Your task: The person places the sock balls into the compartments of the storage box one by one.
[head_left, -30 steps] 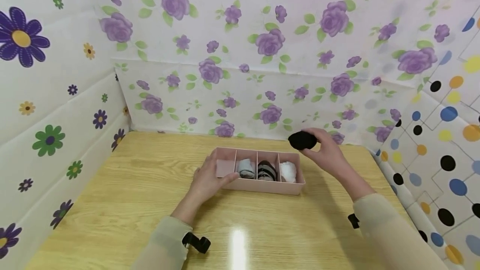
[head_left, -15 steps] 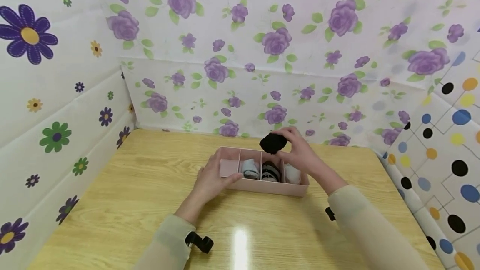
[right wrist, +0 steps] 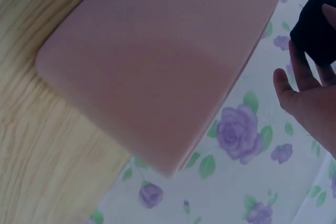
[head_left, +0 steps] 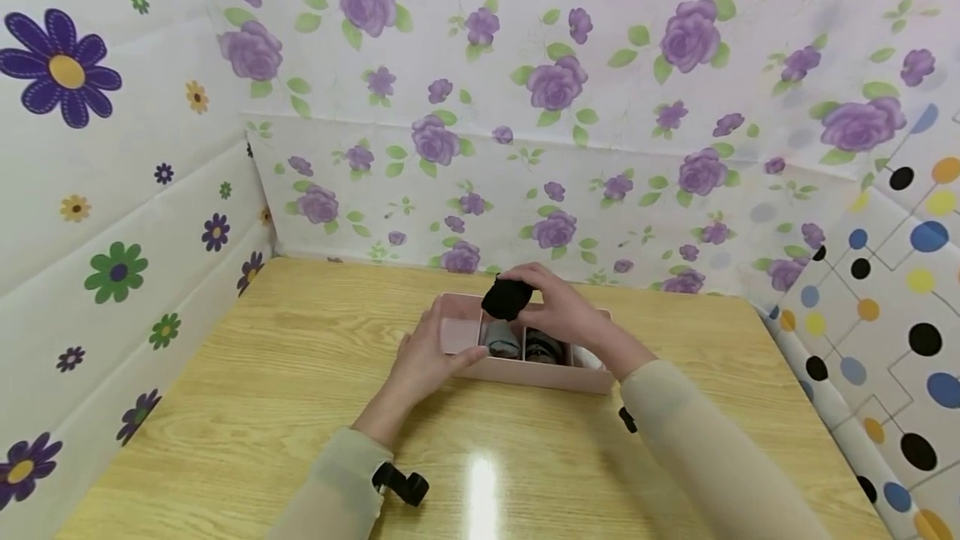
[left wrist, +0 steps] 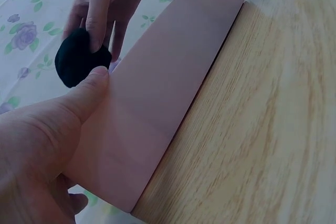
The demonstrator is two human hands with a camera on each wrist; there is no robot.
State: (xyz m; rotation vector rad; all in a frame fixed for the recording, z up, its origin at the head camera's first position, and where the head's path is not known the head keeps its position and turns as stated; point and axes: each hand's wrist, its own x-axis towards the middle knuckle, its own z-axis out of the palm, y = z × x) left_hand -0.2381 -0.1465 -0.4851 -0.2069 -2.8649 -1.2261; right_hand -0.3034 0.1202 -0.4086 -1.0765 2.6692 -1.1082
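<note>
A pink divided box [head_left: 555, 375] stands on the table, its left-end compartment bare. My left hand [head_left: 423, 361] grips that end, thumb on the front rim and fingers around the side. In the head view my right hand [head_left: 558, 311] pinches a rolled black sock [head_left: 507, 298] above the box, near the divider between the bare compartment and the one beside it. The left wrist view puts this black sock [left wrist: 81, 59] close to my left thumb. Inside the box sit a grey-blue rolled sock [head_left: 501, 342], a dark striped one [head_left: 543, 348] and a white one [head_left: 588, 359], partly hidden by my right hand.
The wooden table [head_left: 300, 373] extends around the box. Behind it rises a wall covering with purple flowers [head_left: 555, 232]. Side coverings stand at left [head_left: 172, 273] and right [head_left: 885, 357].
My right hand has carried the black sock leftward from beyond the box's right end, and slightly lower, to above its left half. My left hand keeps its grip on the box.
</note>
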